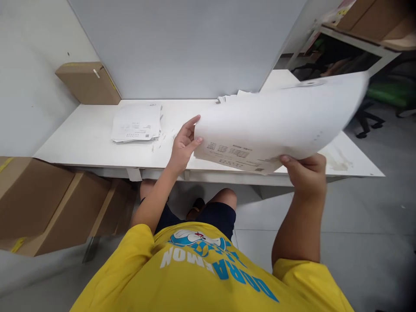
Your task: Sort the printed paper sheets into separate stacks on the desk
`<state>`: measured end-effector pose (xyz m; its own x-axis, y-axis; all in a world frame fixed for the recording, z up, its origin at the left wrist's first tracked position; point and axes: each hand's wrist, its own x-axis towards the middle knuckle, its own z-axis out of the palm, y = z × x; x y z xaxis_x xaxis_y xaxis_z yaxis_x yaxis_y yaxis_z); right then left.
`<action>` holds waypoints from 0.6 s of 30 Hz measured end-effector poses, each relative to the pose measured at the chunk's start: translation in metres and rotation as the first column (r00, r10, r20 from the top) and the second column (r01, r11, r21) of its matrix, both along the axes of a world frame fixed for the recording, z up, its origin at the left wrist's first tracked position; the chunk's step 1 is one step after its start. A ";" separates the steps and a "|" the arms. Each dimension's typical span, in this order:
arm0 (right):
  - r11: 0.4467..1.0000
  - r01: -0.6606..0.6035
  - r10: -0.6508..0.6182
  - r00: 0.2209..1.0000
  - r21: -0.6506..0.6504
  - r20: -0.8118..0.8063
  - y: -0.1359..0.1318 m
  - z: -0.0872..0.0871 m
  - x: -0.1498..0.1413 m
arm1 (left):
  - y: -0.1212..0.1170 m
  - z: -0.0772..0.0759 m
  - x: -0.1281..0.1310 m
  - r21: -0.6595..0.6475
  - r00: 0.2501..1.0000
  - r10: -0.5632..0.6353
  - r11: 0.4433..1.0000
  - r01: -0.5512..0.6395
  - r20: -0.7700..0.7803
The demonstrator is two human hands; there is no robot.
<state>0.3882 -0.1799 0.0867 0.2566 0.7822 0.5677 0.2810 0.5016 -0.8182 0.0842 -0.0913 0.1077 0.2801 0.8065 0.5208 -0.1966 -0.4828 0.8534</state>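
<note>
Up above the right half of the table (92, 141), tilted and bowed: printed sheets (260, 125), stretched between left hand (182, 149) and right hand (308, 175)! Gripped at the near right edge by the right fingers (290, 161), pinched narrow, with thumb on the printed face. Held more loosely at the left edge by the left fingers (196, 142), with thumb in front and the rest curled at the side. Curving upward at the far right, and blurred there. One bundle in hand, then; too closely layered to count sheet by sheet. One paper stack (136, 123) on the left of the table, lying flat, well apart from the left hand. Beyond the printed sheets, white paper edges (224, 99), mostly hidden from view. One cardboard box (86, 84) at the far left corner. Several brown boxes (78, 212) at near left, too overlapped to count. Straight across the far side, a grey panel (188, 47), tall, closing off the back. Off to the far right, a carton (373, 19) and a green chair seat (387, 94). Nearest of all, a yellow shirt (195, 281).
</note>
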 end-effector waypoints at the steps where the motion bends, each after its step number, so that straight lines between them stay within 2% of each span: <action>1: 0.999 -0.005 0.003 0.999 -0.043 -0.038 0.008 -0.009 0.003 | -0.002 0.001 0.000 0.049 1.000 0.025 0.998 -0.025 0.014; 4: 0.992 -0.013 -0.003 0.992 -0.125 -0.129 0.036 -0.039 0.003 | -0.003 -0.004 0.000 0.127 0.997 0.074 0.989 -0.070 -0.025; 9: 0.958 -0.089 0.043 0.985 -0.274 -0.170 0.069 -0.076 -0.017 | 0.013 -0.036 0.002 0.115 0.979 0.175 0.980 -0.163 -0.104; 13: 0.924 -0.096 0.064 0.993 -0.371 -0.097 0.077 -0.087 -0.028 | 0.025 -0.060 -0.003 0.034 0.965 0.233 0.972 -0.231 -0.124; 18: 0.942 -0.152 0.115 0.984 -0.300 -0.137 0.078 -0.093 -0.039 | 0.024 -0.074 -0.012 -0.017 0.948 0.257 0.964 -0.265 -0.186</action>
